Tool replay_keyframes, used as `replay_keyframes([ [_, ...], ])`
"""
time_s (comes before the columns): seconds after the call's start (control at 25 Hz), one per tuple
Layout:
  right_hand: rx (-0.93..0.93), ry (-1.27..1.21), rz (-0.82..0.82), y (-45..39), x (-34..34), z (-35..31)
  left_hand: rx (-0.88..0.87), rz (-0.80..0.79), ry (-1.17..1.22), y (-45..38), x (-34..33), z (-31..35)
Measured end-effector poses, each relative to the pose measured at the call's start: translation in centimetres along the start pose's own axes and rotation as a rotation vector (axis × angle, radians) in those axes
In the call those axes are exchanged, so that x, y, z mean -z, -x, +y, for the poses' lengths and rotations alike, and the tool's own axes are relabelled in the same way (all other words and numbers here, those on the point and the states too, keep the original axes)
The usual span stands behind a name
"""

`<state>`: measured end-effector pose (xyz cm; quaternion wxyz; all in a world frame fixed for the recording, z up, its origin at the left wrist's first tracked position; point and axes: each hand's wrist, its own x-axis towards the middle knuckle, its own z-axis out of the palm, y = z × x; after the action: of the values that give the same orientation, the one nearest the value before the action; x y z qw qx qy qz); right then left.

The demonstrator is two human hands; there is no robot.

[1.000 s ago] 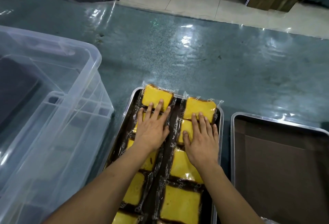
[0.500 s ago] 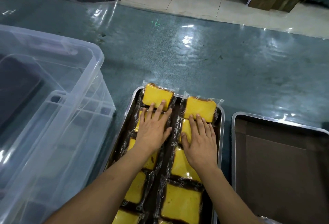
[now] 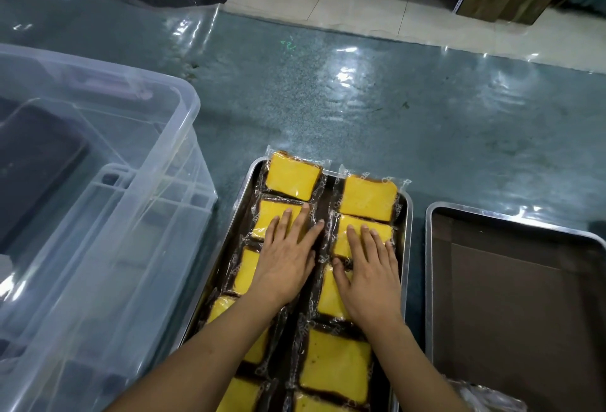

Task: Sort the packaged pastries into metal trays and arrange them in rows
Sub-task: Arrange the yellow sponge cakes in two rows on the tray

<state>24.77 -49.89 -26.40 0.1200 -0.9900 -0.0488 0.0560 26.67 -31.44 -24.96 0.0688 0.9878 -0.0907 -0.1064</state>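
Left hand (image 3: 288, 257) and right hand (image 3: 370, 267) flat, fingers straight, pressing on packaged pastries (image 3: 367, 197) laid in two rows inside metal tray (image 3: 408, 247). Second metal tray (image 3: 433, 280) just right of it; clear plastic bin (image 3: 98, 215) at left edge of table (image 3: 393, 110).

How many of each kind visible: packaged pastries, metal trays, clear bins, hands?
packaged pastries: 11, some partly covered by arms or cut by the frame edge
metal trays: 2
clear plastic bins: 1
hands, left hand, right hand: 2
Total: 16
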Motion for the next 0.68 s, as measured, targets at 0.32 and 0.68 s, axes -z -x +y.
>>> replay_keyframes([
  [0.32, 0.019, 0.001, 0.005, 2.4, -1.5, -0.6, 0.109, -0.023, 0.037, 1.0, 0.0, -0.4],
  [0.68, 0.026, -0.005, 0.02, 2.4, -1.5, -0.6, 0.101, 0.014, 0.059, 0.9, 0.0, -1.3],
])
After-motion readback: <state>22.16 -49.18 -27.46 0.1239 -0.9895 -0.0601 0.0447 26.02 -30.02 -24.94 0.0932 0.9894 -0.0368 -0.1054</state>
